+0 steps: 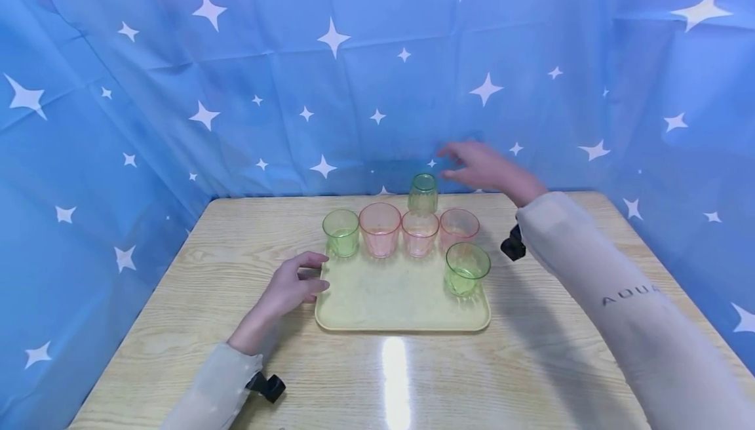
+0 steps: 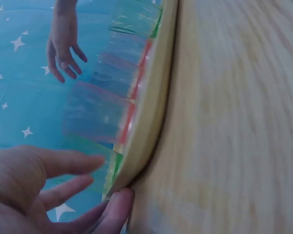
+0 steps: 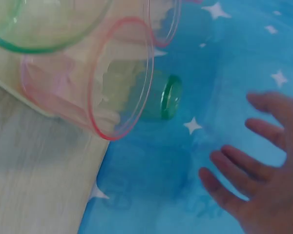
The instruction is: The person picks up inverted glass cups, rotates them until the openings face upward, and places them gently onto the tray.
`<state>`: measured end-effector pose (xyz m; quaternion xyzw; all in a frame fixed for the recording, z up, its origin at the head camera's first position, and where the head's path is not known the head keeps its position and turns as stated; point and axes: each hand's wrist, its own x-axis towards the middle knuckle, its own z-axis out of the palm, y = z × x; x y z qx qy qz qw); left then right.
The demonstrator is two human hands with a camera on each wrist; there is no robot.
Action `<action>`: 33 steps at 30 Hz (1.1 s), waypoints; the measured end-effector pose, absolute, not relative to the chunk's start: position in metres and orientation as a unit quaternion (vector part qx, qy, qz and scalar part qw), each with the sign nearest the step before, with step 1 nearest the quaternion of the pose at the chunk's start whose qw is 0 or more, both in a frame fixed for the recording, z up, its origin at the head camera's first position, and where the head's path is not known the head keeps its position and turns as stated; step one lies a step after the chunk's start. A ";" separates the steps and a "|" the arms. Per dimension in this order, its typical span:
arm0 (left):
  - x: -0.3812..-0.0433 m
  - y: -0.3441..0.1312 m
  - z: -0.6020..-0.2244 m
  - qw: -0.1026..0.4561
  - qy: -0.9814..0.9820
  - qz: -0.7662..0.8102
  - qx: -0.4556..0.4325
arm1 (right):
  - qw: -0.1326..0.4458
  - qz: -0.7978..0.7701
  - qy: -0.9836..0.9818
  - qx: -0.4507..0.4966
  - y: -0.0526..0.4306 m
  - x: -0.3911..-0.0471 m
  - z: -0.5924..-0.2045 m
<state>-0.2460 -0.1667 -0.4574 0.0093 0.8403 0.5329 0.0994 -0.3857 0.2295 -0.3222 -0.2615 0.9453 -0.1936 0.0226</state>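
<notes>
A pale yellow tray (image 1: 383,292) holds a clear green cup (image 1: 342,236) at its back left, then a row of three pink cups, from the large pink cup (image 1: 380,233) through the middle pink cup (image 1: 420,236) to the right pink cup (image 1: 460,223). Another green cup (image 1: 467,273) stands at the right side. Behind the row, a green cup (image 1: 423,189) stands upside down, base up. My left hand (image 1: 291,279) has its fingertips at the tray's left edge. Above and right of the upside-down cup, my right hand (image 1: 480,166) hovers with fingers spread, holding nothing.
The tray lies on a light wooden table (image 1: 236,246). A blue curtain (image 1: 283,76) with white stars hangs right behind the table's back edge and along both sides. Glare (image 1: 395,377) shines on the wood in front of the tray.
</notes>
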 end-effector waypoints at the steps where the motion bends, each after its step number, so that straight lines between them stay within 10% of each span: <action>1: -0.246 -0.167 -0.458 0.105 0.841 0.531 0.012 | 0.035 -0.182 0.946 -0.264 0.227 -0.390 -0.323; 33: -0.245 -0.170 -0.461 0.124 0.828 0.547 0.010 | 0.240 -0.112 0.951 -0.161 0.173 -0.429 -0.357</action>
